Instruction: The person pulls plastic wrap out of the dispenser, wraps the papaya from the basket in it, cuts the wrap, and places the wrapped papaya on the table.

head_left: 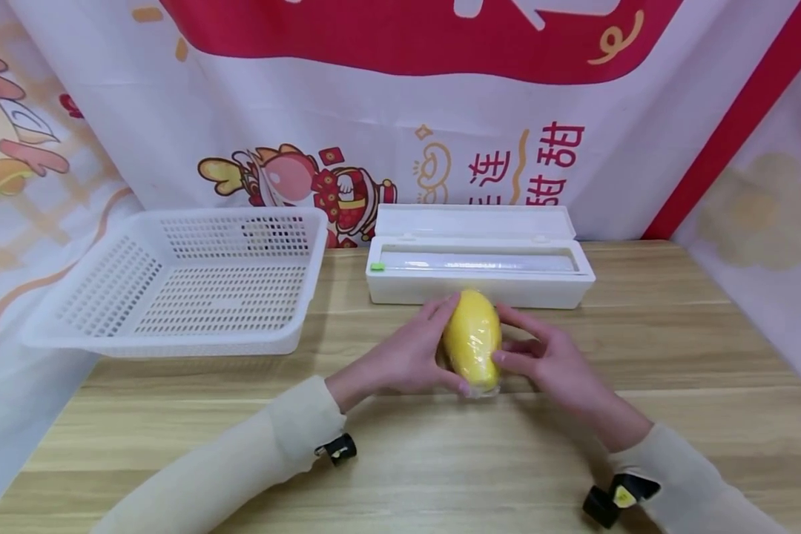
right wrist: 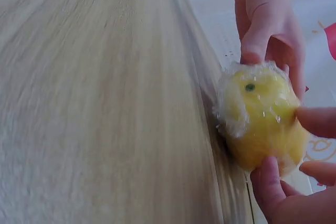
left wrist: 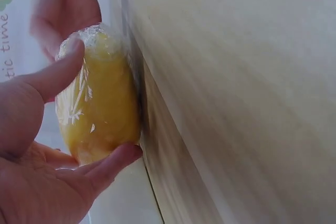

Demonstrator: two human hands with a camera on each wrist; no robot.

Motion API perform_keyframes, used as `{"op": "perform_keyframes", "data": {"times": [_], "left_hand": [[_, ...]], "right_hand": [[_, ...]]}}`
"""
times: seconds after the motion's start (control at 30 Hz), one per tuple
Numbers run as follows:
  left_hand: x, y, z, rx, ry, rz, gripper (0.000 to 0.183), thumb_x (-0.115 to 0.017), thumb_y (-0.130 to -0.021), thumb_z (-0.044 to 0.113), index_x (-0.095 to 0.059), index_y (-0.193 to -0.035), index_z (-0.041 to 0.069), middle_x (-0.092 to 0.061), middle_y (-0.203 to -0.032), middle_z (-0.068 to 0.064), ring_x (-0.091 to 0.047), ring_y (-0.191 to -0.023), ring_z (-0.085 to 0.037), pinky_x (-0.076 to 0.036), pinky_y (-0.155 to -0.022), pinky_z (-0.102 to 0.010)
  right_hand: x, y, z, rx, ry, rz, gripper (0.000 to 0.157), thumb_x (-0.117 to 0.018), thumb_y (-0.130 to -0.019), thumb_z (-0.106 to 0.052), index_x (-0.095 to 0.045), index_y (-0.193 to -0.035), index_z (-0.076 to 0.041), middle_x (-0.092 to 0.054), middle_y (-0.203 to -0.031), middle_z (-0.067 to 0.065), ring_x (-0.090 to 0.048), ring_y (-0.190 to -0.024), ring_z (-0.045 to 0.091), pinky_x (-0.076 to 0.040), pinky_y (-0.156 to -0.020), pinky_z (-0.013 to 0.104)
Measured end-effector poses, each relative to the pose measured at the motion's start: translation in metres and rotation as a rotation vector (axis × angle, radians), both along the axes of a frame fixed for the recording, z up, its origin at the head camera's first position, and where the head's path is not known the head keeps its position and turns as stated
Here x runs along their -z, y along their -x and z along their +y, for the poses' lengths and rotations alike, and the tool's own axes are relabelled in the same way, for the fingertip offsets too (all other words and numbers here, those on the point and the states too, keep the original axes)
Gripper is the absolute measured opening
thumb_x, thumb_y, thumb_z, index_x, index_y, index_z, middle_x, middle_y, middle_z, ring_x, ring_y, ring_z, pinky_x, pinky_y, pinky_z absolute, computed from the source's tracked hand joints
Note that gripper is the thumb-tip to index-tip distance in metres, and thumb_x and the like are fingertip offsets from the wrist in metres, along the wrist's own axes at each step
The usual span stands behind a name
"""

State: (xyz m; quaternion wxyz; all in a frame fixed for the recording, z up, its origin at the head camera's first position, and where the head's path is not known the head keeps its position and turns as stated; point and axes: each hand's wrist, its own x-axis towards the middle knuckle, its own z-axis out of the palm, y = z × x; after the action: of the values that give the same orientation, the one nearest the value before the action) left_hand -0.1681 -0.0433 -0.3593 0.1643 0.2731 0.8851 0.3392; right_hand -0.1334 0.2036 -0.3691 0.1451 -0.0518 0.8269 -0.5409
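A yellow mango [head_left: 472, 337] wrapped in clear plastic film is held between both hands, low over the wooden table, in front of a white film dispenser. In the head view my left hand [head_left: 414, 352] grips its left side, with the thumb near the close end and the fingers farther along. On the other side, my right hand [head_left: 561, 371] holds it with thumb and fingertips. Bunched film covers the end of the mango [left wrist: 102, 95] in the left wrist view. A small dark green spot shows on the end of the mango [right wrist: 265, 114] in the right wrist view.
The white cling film dispenser [head_left: 480, 289] stands behind the hands with its lid raised and a film roll inside. To the left is a white perforated plastic basket [head_left: 233, 345]. A printed cloth [head_left: 347, 104] hangs along the back of the wooden table [head_left: 440, 475].
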Motion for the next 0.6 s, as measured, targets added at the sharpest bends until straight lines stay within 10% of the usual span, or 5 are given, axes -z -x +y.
{"op": "perform_keyframes", "data": {"times": [0.6], "left_hand": [[0.0003, -0.0074, 0.0036, -0.056, -0.037, -0.018, 0.148, -0.103, -0.065, 0.040, -0.003, -0.172, 0.019, -0.023, -0.175, -0.013, -0.046, -0.149, -0.030, -0.039, -0.125, -0.051]], "right_hand": [[0.0096, -0.0032, 0.0053, -0.111, 0.037, 0.101, 0.093, -0.080, -0.096, -0.023, -0.024, -0.170, -0.029, -0.020, -0.179, 0.005, -0.054, -0.144, 0.044, -0.057, -0.106, 0.032]]}}
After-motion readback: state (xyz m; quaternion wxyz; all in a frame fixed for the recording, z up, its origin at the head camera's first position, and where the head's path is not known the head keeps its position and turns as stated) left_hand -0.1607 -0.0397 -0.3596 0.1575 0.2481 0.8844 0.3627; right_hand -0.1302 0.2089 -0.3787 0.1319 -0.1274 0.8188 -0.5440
